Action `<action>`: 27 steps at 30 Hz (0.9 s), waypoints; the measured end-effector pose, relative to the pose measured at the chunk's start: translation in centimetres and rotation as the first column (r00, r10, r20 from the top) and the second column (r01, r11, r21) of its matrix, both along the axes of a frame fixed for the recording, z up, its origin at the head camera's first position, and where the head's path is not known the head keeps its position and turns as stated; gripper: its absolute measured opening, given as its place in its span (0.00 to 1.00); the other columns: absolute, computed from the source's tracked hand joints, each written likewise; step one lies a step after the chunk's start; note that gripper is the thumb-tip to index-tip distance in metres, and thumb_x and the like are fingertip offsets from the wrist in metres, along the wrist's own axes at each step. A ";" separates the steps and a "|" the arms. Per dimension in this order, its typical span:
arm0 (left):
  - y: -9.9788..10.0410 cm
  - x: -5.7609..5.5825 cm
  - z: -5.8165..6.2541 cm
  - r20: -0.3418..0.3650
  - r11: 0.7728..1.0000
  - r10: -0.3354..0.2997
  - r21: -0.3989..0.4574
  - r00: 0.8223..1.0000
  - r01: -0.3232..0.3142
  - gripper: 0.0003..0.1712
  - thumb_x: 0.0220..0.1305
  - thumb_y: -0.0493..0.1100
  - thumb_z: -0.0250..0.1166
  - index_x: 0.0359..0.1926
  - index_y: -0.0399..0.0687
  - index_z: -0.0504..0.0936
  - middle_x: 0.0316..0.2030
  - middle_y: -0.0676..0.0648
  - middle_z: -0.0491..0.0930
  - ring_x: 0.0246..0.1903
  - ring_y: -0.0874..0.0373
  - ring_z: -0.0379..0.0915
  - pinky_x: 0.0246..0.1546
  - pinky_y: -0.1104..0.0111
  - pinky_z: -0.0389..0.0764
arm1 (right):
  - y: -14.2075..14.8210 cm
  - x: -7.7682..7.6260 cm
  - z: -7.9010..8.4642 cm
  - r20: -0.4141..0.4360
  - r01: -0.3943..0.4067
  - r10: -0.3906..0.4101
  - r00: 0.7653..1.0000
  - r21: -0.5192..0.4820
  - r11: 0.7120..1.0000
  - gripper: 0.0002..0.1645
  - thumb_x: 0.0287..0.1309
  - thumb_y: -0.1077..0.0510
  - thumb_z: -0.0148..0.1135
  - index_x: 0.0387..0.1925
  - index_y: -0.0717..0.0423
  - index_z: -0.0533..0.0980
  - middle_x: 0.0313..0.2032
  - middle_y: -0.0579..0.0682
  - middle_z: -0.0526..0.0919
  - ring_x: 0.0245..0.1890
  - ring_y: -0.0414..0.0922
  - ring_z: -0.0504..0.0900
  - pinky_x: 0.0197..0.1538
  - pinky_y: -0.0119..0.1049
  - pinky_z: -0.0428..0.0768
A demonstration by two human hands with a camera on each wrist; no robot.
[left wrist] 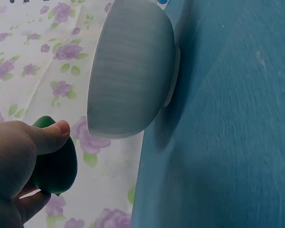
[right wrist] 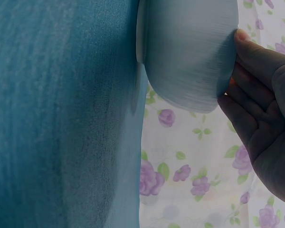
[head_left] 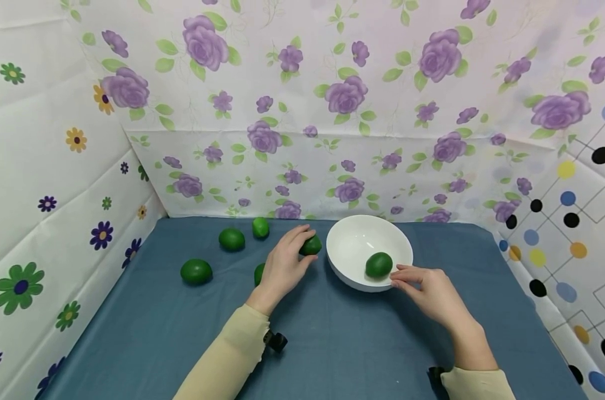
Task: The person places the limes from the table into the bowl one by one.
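Note:
My left hand [head_left: 284,264] grips a green lime [head_left: 310,245] between thumb and fingers, just left of the white bowl [head_left: 342,266]. In the left wrist view this lime [left wrist: 59,166] hangs above the cloth, apart from the bowl [left wrist: 130,71]. A single lime [head_left: 379,265] lies inside the bowl, toward its near right side. At the bowl's right edge, my right hand [head_left: 432,294] pinches the rim with its fingertips; the right wrist view shows the thumb [right wrist: 249,47] on the rim of the bowl [right wrist: 190,52]. The bowl stands upright on the cloth.
Several more limes lie left of the bowl: one at far left [head_left: 196,271], one behind it [head_left: 231,239], a small one [head_left: 260,228] near the back, and one partly hidden lime [head_left: 259,274] by the left hand. Blue cloth [head_left: 352,339] covers the table; a flowered curtain [head_left: 302,111] rises behind.

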State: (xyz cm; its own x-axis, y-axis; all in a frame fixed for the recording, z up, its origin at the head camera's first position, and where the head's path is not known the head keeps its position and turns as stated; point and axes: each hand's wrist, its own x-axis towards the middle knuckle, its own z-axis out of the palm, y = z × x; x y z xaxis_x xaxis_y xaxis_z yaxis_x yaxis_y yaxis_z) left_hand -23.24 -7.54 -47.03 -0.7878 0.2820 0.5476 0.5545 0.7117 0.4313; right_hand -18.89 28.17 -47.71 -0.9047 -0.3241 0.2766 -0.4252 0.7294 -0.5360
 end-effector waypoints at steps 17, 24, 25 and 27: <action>2.5 -0.2 0.6 -0.023 0.998 -0.056 0.015 0.998 0.057 0.34 0.63 0.41 0.81 0.69 0.46 0.82 0.71 0.44 0.76 0.70 0.48 0.73 0.56 0.57 0.86 | 0.2 -0.1 -0.1 -0.011 -0.003 0.003 1.000 0.000 1.000 0.11 0.67 0.55 0.76 0.49 0.49 0.92 0.54 0.54 0.90 0.61 0.54 0.86 0.57 0.58 0.84; 3.7 -0.4 0.4 0.017 0.997 -0.071 -0.009 0.997 0.071 0.34 0.64 0.43 0.80 0.70 0.47 0.81 0.71 0.44 0.76 0.71 0.49 0.72 0.59 0.56 0.84 | 0.1 0.0 -0.1 -0.003 -0.002 0.002 1.000 -0.005 1.000 0.11 0.67 0.54 0.76 0.49 0.49 0.92 0.55 0.54 0.90 0.61 0.54 0.86 0.57 0.58 0.85; 3.9 -0.4 0.4 0.021 0.997 -0.072 -0.009 0.997 0.073 0.34 0.65 0.43 0.80 0.70 0.47 0.81 0.71 0.44 0.76 0.71 0.49 0.72 0.59 0.56 0.84 | 0.1 0.0 0.0 -0.003 -0.003 0.003 1.000 -0.005 1.000 0.11 0.67 0.55 0.76 0.49 0.49 0.92 0.55 0.54 0.90 0.61 0.54 0.86 0.57 0.58 0.85; 4.3 -0.5 0.4 0.026 0.997 -0.076 -0.008 0.997 0.077 0.34 0.65 0.43 0.80 0.70 0.48 0.81 0.71 0.44 0.76 0.71 0.49 0.73 0.59 0.56 0.84 | 0.1 0.0 0.0 -0.003 -0.003 0.003 1.000 -0.003 1.000 0.11 0.67 0.55 0.76 0.49 0.50 0.92 0.55 0.54 0.90 0.61 0.54 0.86 0.57 0.58 0.85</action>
